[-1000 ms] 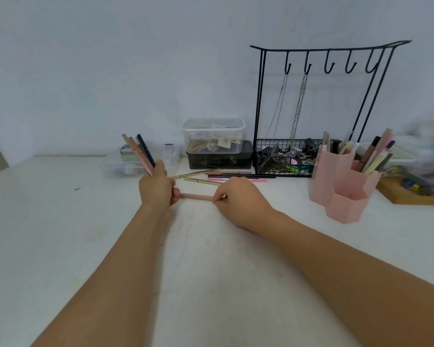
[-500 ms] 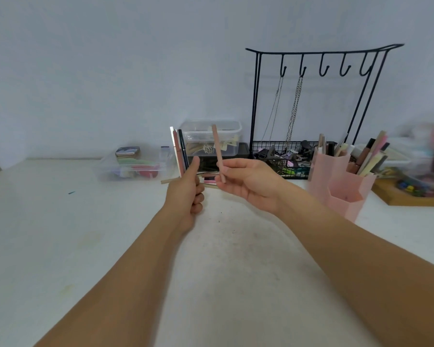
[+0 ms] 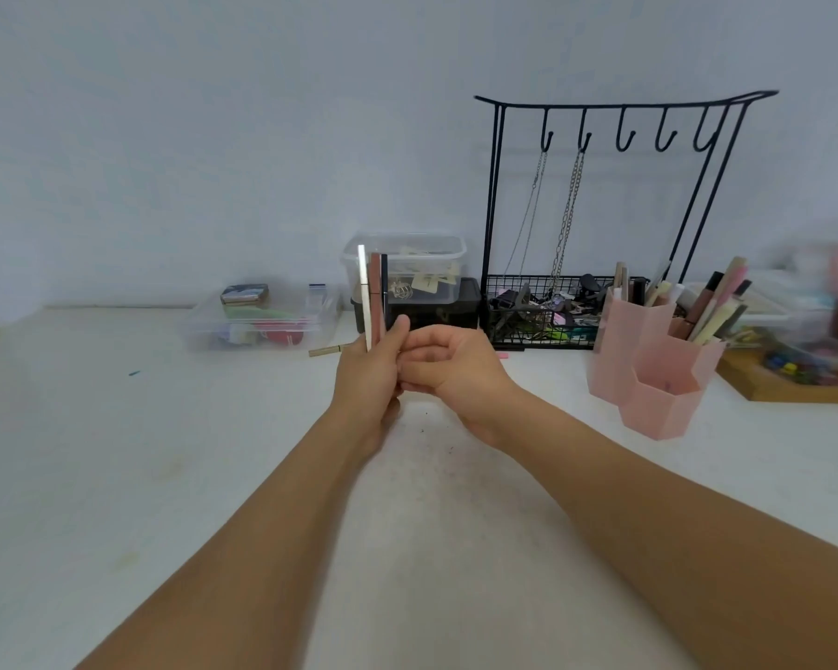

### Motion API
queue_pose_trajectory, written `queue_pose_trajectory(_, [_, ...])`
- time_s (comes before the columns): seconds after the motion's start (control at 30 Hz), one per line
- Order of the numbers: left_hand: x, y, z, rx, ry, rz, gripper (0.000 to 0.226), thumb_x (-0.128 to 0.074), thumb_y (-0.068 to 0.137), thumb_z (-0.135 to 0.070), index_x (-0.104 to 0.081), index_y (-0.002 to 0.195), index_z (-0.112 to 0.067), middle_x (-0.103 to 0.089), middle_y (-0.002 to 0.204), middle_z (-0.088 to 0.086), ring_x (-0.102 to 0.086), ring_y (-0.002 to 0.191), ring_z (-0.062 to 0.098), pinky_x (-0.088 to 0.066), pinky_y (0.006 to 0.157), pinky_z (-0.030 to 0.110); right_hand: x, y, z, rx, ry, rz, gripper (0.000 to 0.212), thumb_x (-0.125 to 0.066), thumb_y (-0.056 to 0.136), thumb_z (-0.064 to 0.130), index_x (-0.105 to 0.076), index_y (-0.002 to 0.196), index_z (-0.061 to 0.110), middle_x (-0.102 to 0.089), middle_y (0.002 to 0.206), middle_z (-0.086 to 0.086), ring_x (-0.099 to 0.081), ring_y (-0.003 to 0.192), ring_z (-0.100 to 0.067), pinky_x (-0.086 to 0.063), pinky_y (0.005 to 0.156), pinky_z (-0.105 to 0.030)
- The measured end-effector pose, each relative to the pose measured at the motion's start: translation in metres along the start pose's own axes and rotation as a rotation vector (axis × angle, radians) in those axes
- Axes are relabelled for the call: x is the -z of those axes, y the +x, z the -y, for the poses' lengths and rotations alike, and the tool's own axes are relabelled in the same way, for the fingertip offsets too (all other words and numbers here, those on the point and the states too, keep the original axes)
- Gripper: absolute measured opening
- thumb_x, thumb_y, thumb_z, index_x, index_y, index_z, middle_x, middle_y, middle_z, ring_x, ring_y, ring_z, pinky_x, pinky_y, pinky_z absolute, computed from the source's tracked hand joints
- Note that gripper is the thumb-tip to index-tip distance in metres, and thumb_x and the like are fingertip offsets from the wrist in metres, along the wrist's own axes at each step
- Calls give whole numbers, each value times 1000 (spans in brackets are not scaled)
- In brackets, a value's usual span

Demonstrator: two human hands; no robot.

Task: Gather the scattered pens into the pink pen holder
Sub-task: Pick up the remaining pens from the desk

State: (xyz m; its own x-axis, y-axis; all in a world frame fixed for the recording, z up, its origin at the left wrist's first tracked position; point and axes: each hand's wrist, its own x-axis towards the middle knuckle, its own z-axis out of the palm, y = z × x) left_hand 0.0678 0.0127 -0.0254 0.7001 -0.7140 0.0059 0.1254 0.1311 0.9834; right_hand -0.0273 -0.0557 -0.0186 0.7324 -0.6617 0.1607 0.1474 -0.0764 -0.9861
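White and faintly stained, the counter (image 3: 117,476) runs back to a plain pale wall. In the head view, the left hand (image 3: 368,379) sits near the centre of the frame, fingers and thumb curled round a bundle of slim pens (image 3: 372,297) held upright: a white one, a dusty pink one and a dark one, side by side. The right hand (image 3: 451,365) touches it at its 3 o'clock, fingers curled in toward the lower part of the bundle; whether it grips the pens cannot be told. At 3 o'clock from the hands, well apart, stands the pink hexagonal plastic pen holder (image 3: 649,374), its taller cells already holding pens. A beige pen (image 3: 327,350) lies on the counter at the left hand's 10 o'clock. At 12 o'clock, a clear lidded tub (image 3: 431,268) is stacked on a dark box (image 3: 436,311). A black wire rack with hooks (image 3: 620,113) stands at 1 o'clock.
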Motion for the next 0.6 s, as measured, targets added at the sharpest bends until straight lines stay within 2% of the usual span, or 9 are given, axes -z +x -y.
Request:
queue_pose_trajectory(0.07, [5,3,-2,-14,40,-35,33,-60,100,-44,-53,80,-19,-42,56,-2,-38,42,9,-27,38,21,4,3,0,2,-27,-23,31,-75,83,-7,-67,112,2,-75,97,-19,-72,83,-20,-60,76,-28])
queue_pose_trajectory(0.1, [7,5,-3,-17,58,-59,33,-57,101,-45,-52,82,-18,-44,56,-1,-45,44,11,-29,40,22,9,5,-1,41,-150,-62,29,-75,84,-2,-68,111,6,-75,96,-13,-70,82,-17,-59,75,-26])
queue_pose_trajectory(0.2, [14,11,-6,-6,78,-121,33,-54,102,-50,-52,88,-20,-49,56,-2,-58,52,12,-36,45,24,29,8,-11,180,-802,-135,27,-74,89,20,-69,116,19,-68,108,6,-60,93,-9,-49,82,-20])
queue_pose_trajectory(0.27, [19,14,-7,5,44,-148,33,-56,100,-51,-52,89,-20,-50,58,-3,-53,52,11,-38,44,24,39,10,-16,159,-1073,-73,37,-71,91,30,-65,127,21,-64,122,5,-58,107,-13,-48,94,-28])
queue_pose_trajectory(0.33, [23,15,-7,13,-26,-157,34,-59,99,-48,-49,88,-18,-48,60,-3,-46,49,9,-35,42,22,42,11,-17,129,-1129,-37,38,-69,93,31,-65,128,19,-63,125,1,-58,112,-18,-48,98,-33])
queue_pose_trajectory(0.5, [29,17,-7,60,-53,-179,33,-62,100,-42,-46,80,-21,-37,54,-7,-29,40,7,-24,34,20,42,14,-14,169,-1080,-79,15,-69,93,18,-76,106,15,-65,99,4,-57,85,-10,-47,79,-23])
queue_pose_trajectory(0.6, [29,18,-7,112,-48,-189,32,-66,97,-36,-46,77,-21,-35,48,-8,-27,36,7,-22,33,21,46,16,-13,149,-1075,-108,8,-73,89,15,-76,96,13,-64,88,5,-58,80,-10,-46,71,-20])
